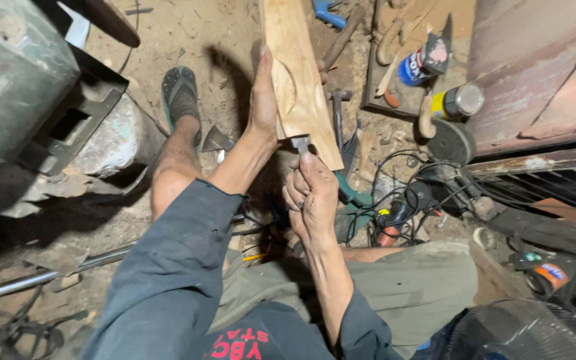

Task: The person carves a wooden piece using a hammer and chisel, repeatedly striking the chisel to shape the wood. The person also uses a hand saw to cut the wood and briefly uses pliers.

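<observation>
Our left hand (263,90) is closed around the edge of a pale wooden board (298,73), holding it tilted up above the floor. Our right hand (311,193) is clamped on a small chisel (301,144), and its metal blade touches the lower end of the board. We judge that we are now carving or trimming this end. The next cut seems to ask for a firm grip on the board and a careful, shallow angle of the blade, so the wood does not split.

The board is smooth and light, with a curved hollow already cut in its face. Below lies the dusty floor (168,40), covered with sawdust. Near our knees are black cables (395,180), and further away two cans (458,101) and rusty metal pieces.
</observation>
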